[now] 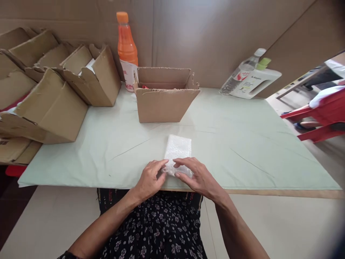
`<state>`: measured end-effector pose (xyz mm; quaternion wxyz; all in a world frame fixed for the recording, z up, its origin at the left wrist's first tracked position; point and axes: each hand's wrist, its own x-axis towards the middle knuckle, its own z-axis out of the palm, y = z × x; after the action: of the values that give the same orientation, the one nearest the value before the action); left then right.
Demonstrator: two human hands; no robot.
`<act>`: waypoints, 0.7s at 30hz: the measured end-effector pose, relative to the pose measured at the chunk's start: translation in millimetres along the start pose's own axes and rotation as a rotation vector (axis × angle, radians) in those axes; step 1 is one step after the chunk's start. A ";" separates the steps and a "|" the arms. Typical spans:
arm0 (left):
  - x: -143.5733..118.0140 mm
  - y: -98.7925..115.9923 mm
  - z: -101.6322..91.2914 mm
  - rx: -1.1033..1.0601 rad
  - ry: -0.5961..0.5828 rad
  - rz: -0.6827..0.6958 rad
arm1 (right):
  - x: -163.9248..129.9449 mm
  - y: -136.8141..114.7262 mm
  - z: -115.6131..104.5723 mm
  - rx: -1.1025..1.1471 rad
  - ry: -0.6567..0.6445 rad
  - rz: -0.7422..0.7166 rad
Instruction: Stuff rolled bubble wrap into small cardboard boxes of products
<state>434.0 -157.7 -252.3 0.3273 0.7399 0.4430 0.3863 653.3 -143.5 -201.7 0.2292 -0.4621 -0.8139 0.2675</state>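
Both hands meet at the near end of a white bubble-wrapped rectangular packet lying on the pale green cloth-covered table close to its front edge. Left hand and right hand pinch the wrap's loose end with their fingertips, apparently folding it closed. Finishing would call for pressing that flap flat. An open brown cardboard box stands just beyond.

White bubble-wrap packet, pale green table cover, orange bottle.
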 end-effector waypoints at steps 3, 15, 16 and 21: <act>4.1 -3.3 -1.8 -0.053 0.045 -0.121 | -16.8 7.8 3.7 0.085 0.096 0.108; 25.9 -3.7 6.9 0.099 0.012 -0.146 | -33.6 -5.8 43.4 -0.311 0.239 -0.059; 24.1 -2.3 5.0 0.113 0.043 -0.112 | -31.3 -3.4 44.7 -0.332 0.238 -0.049; 3.8 8.5 -12.1 0.193 0.003 0.172 | -25.9 -2.5 40.4 -0.233 0.255 -0.043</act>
<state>428.1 -155.9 -238.3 0.2198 0.8025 0.4136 0.3696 638.8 -176.3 -233.7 0.2811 -0.4984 -0.8133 0.1056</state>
